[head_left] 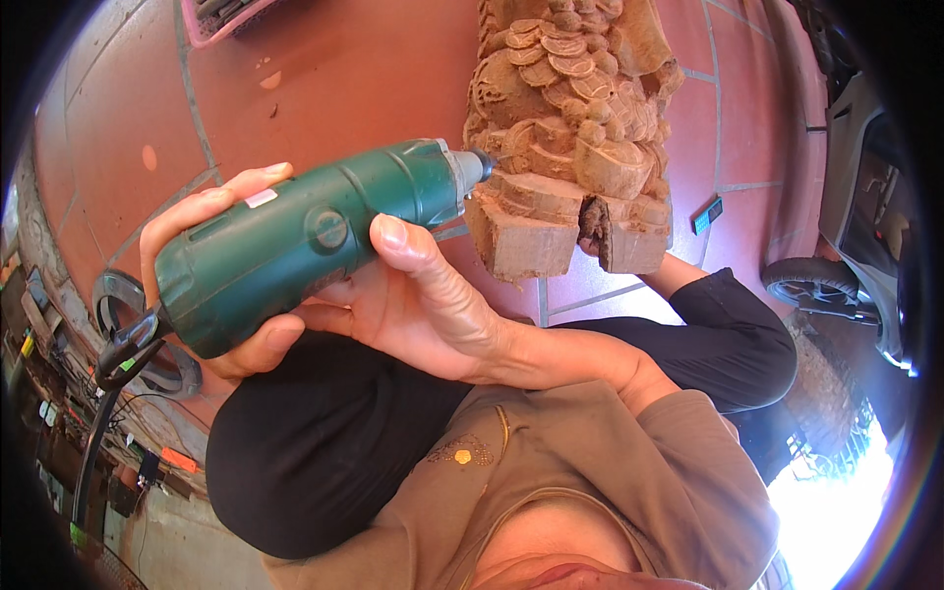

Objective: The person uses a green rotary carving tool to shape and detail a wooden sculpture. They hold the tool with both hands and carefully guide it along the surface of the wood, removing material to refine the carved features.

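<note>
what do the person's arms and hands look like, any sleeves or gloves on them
The right arm has a plain brown short sleeve, leaving the forearm bare. The right hand has no glove, and no watch or bracelet shows at its wrist. The left hand shows only partly, also gloveless; its sleeve is out of view.

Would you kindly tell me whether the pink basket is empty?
Not empty: the pink basket has dark, elongated pieces inside.
</note>
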Motion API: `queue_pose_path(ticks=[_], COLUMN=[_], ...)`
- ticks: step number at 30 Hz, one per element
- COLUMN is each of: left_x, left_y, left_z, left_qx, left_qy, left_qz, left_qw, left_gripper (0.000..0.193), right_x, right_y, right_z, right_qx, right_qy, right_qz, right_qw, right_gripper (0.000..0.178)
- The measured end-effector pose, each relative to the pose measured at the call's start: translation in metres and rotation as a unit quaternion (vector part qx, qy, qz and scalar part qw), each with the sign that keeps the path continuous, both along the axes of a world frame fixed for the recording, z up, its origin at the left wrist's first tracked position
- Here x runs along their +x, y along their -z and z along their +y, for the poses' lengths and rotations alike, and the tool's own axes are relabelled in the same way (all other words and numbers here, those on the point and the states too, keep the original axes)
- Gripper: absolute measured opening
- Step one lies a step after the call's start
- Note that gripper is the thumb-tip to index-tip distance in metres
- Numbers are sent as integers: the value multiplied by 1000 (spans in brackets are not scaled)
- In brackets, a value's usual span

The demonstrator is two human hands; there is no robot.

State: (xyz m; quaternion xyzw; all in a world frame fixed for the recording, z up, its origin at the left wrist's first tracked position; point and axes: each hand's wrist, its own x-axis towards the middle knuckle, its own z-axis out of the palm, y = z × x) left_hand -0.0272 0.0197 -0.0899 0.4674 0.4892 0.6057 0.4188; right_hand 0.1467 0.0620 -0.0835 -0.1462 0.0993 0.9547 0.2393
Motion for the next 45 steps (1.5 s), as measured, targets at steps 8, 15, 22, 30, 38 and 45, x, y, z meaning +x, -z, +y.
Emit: queue_pose_path(ticks=[8, 15, 22, 30, 38, 45], left_x=[7, 5, -6, -7, -4, 14], left_y=[0, 1, -4, -4, -1, -8], left_z=[0, 11, 10, 9, 10, 13], left_qx=[-19, 17, 0, -4, -5, 32], left_qy=[-16, 14, 45, 36, -20, -88], left_qz=[-35, -28, -16, -8, -32, -25], left_qw=[999, 999, 999, 999, 999, 995], left_gripper=[86, 85, 86, 86, 86, 78], right_x=[3, 3, 0, -1, -9, -4], right_y=[-6, -1, -3, -4, -4, 5], right_z=[-3, -3, 0, 1, 11, 1], right_qx=[-4, 28, 32, 33, 26, -10], right_qy=[-3, -23, -23, -21, -18, -3], right_qz=[-22, -21, -12, -14, -8, 29], right_qw=[1000, 999, 999, 999, 999, 1000], right_gripper=[54, 68, 69, 68, 55, 44])
